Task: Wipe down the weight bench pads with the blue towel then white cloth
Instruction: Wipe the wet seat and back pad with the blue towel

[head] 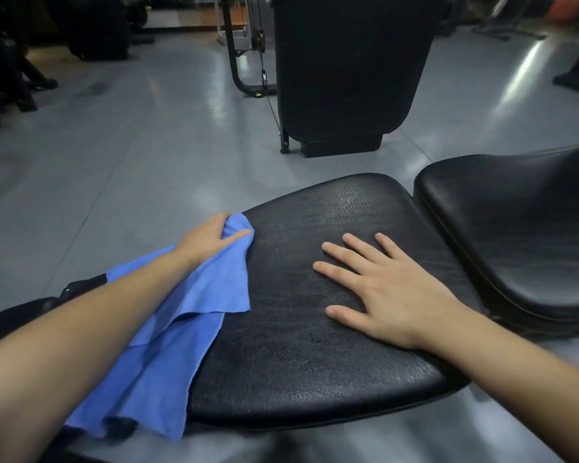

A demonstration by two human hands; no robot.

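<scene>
A black padded seat pad [281, 345] of the weight bench fills the lower middle of the head view. A second black pad [522, 235] adjoins it on the right. My left hand [208, 240] grips a bunched corner of the blue towel [181, 329] at the seat pad's far left edge. The rest of the towel hangs down the pad's left side under my forearm. My right hand [381, 285] lies flat on the seat pad with its fingers spread. No white cloth shows.
Grey glossy floor [131, 155] surrounds the bench. Another upright black pad on a machine frame [348, 68] stands straight ahead, with a cable and pulley [263, 75] to its left. Dark equipment lines the far left and right edges.
</scene>
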